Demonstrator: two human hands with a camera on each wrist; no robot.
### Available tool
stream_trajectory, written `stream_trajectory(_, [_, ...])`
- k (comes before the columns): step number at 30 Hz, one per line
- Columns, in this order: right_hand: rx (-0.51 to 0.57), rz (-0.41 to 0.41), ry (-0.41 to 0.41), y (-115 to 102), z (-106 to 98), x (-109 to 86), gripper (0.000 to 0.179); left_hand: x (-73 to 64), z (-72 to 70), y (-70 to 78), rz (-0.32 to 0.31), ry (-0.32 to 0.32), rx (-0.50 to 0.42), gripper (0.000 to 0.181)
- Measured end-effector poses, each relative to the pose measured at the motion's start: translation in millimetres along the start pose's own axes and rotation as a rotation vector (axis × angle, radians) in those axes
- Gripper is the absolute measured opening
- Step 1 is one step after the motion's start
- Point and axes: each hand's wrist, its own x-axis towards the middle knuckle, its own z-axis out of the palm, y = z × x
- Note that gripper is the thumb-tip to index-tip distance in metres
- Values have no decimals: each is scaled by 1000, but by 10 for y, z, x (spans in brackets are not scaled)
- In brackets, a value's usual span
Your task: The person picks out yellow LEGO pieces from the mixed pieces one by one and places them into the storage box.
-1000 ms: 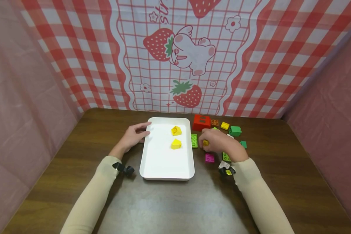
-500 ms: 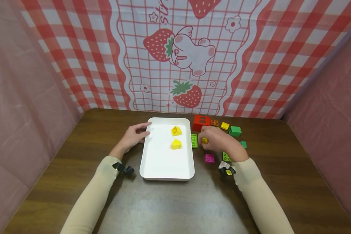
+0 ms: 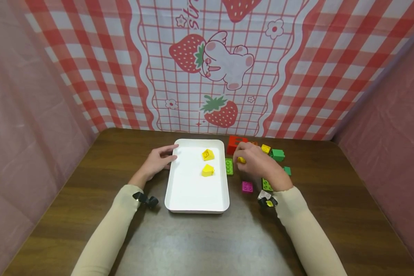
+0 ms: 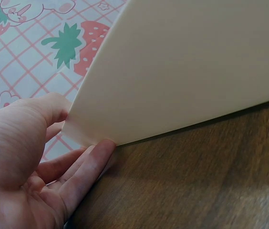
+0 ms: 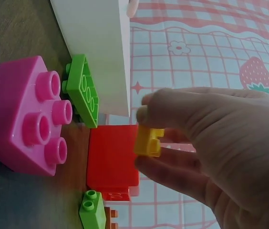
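Note:
My left hand [image 3: 156, 161] rests at the far left corner of the white tray [image 3: 196, 199], fingertips against its rim and outer wall. In the left wrist view the fingers [image 4: 94, 162] touch that wall near the tabletop. Two yellow bricks, one farther back [image 3: 208, 155] and one nearer [image 3: 207, 170], lie inside the tray. To the tray's right, my right hand [image 3: 257, 161] pinches a small yellow toy brick [image 5: 147, 141] between thumb and fingertips. The held brick is off the table, with its studs facing the palm.
Right of the tray lie a lime brick [image 3: 229, 167], a magenta brick [image 3: 247, 187], a red block [image 3: 236, 143], a yellow brick [image 3: 265, 148], a green block [image 3: 278, 155] and a white brick [image 3: 264, 194]. A patterned cloth [image 3: 220, 76] hangs behind the brown table [image 3: 331, 199].
My right hand has moved slightly toward the back of the table with the yellow brick, and now covers part of the red block. The left hand and tray have stayed put.

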Motion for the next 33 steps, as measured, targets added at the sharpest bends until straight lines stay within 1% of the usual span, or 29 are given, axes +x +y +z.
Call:
stream_trajectory(3, [-14, -11, 64, 5, 9, 2, 8, -6, -2, 0, 1, 1, 0, 56])
stream_trajectory(8, [-16, -12, 139, -3, 8, -3, 11, -14, -2, 3, -4, 2, 2, 56])
stream_trajectory(14, [-28, -70, 287, 9, 0, -5, 14, -14, -3, 4, -1, 1, 1, 56])
stream_trajectory(18, [-25, -96, 352, 11, -8, -6, 12, -10, -6, -2, -4, 3, 2, 56])
stream_trajectory(22, [-25, -100, 371, 18, -12, -8, 11, -13, -4, -3, -2, 3, 1, 56])
stream_trajectory(27, [-26, -109, 369, 21, -11, -12, 11, -27, 3, 14, 4, 0, -6, 56])
stream_trajectory(33, [-26, -101, 363, 34, 1, -7, 13, 5, 6, -2, 2, 3, -11, 55])
